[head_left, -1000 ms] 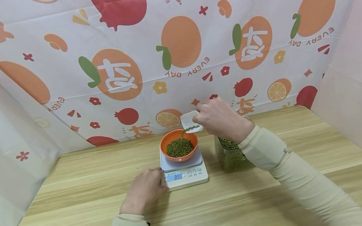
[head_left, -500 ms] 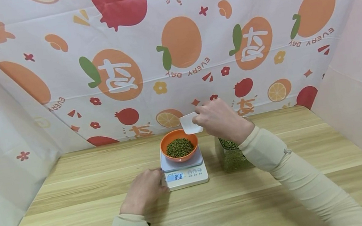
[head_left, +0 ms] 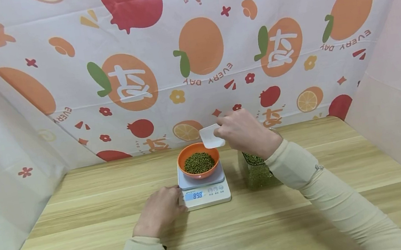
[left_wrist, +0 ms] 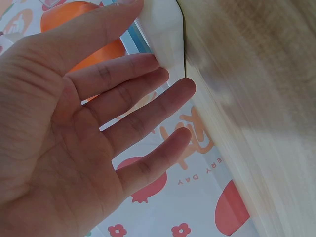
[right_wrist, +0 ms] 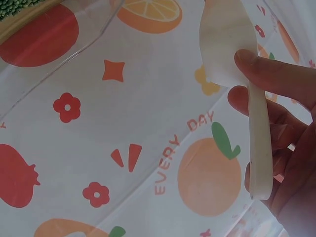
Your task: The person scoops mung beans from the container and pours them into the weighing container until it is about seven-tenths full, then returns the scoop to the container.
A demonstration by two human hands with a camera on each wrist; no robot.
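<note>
We see the printed cloth (head_left: 162,1) rising behind the grip, white with oranges, red pomegranates and small flowers, and the wood-grain table (head_left: 85,241) spreading below it. The right hand (head_left: 244,131) pinches the scoop, thumb pressed on the base of its handle and fingers curled behind. Below and left of that grip we find the white scale (head_left: 217,199), with a grey-blue plate and dark digits on a lit display. The left hand (head_left: 162,208) is at the scale's left edge, well below and left of the pinch, fingers spread apart and holding nothing; we cannot tell how firmly it touches. Under the right wrist, partly covered by it, we see the clear container (head_left: 259,180), boxy and full of green beans. The round orange bowl (head_left: 200,176) sits on the plate, just below and left of the grip. The scoop (head_left: 211,136) reaches left from our pinch, tilted above the bowl's far right rim: off-white, smooth, wide and squarish, narrowing to a straight handle. Smallest are the beans (head_left: 199,163), dull green and glossy, heaped in the bowl.
</note>
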